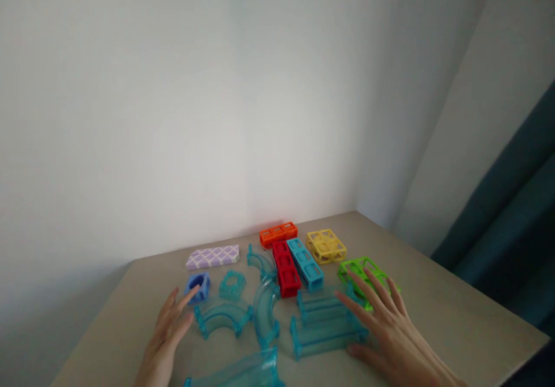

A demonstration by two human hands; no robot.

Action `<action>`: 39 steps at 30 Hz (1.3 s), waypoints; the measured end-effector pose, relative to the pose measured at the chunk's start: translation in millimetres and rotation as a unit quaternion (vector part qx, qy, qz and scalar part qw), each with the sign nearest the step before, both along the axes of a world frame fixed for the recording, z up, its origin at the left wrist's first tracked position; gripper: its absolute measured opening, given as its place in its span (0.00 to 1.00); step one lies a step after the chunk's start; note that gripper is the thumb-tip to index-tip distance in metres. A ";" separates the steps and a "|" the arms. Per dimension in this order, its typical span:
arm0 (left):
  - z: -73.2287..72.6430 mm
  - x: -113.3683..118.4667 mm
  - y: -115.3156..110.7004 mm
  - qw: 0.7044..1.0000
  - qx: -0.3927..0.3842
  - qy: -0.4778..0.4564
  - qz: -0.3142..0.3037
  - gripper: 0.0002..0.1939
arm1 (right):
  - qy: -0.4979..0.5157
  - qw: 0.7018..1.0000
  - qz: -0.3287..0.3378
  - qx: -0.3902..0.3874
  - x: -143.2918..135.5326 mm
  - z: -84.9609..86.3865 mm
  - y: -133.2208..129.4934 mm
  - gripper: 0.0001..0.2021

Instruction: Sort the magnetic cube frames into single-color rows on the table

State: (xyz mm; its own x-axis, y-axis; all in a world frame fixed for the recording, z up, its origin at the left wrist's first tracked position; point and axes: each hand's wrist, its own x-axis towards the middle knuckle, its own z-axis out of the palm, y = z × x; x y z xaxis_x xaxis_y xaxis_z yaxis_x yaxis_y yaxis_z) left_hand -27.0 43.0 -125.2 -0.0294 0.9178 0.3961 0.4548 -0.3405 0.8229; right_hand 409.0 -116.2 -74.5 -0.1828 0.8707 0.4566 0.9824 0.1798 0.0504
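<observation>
My left hand (168, 332) is held over the table's left part with its fingers apart and nothing in them. Just beyond its fingertips are a blue cube frame (198, 288) and a curved translucent teal track piece (224, 316). My right hand (381, 323) has its fingers spread, beside two straight teal track pieces (327, 338) and partly in front of a green block frame (362, 271); whether it touches them I cannot tell. Another curved track piece (264, 312) lies between the hands. Nearest me, a larger teal track piece (243, 371) is cut off by the bottom edge.
Farther back lie a red block frame (286, 268), a light blue one (306, 264), an orange one (278, 234) and a yellow one (326, 246). A purple patterned packet (213, 257) is at the back left. White walls (195, 115) border the table (108, 323); a dark curtain (503, 219) hangs right.
</observation>
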 end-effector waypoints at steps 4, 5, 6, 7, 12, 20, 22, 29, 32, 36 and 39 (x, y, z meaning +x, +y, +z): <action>17.3 30.2 5.4 0.995 -0.064 -0.075 -0.016 0.25 | -0.017 0.999 0.029 -0.029 6.6 -6.4 18.9 0.31; 20.5 38.3 6.4 0.994 -0.071 -0.083 -0.010 0.24 | -0.014 0.999 0.031 -0.026 6.9 -6.9 21.2 0.31; 22.9 46.2 7.4 0.994 -0.072 -0.087 0.002 0.24 | -0.011 0.999 0.031 -0.023 7.5 -7.0 22.9 0.30; 24.5 53.8 8.5 0.994 -0.068 -0.087 0.014 0.23 | -0.009 0.999 0.032 -0.017 8.7 -6.7 24.2 0.30; 26.1 85.5 15.5 0.995 -0.048 -0.064 0.055 0.21 | 0.000 0.999 0.047 0.003 17.5 -5.2 27.2 0.28; 23.5 144.6 23.2 0.994 -0.031 -0.081 0.071 0.19 | 0.008 0.999 0.040 0.004 22.6 -7.3 35.5 0.28; 24.1 153.6 26.5 0.994 -0.029 -0.092 0.060 0.18 | 0.011 1.000 0.030 0.001 25.8 -7.5 36.8 0.28; 43.2 112.5 -0.8 0.988 0.075 -0.084 -0.103 0.22 | 0.066 0.996 0.040 0.046 39.7 -7.5 26.2 0.37; 41.2 92.3 -30.9 0.940 0.228 0.076 -0.242 0.24 | 0.094 0.993 0.031 0.071 40.6 -9.1 26.9 0.38; 33.9 93.1 -57.9 0.823 0.396 0.269 -0.305 0.16 | 0.096 0.992 0.025 0.073 39.1 -11.1 34.0 0.35; 41.4 103.2 -62.8 0.812 0.383 0.333 -0.286 0.13 | 0.085 0.993 0.017 0.078 39.1 -12.2 37.2 0.33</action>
State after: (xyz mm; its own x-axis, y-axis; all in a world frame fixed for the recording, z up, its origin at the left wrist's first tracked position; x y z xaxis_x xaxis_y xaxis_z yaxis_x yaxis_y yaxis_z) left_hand 76.1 -19.9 -83.8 0.7705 0.1811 0.6111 0.2982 -0.9498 -0.0946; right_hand 448.1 -79.1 -86.7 -0.1200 0.7820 0.6116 0.9727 0.2160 -0.0853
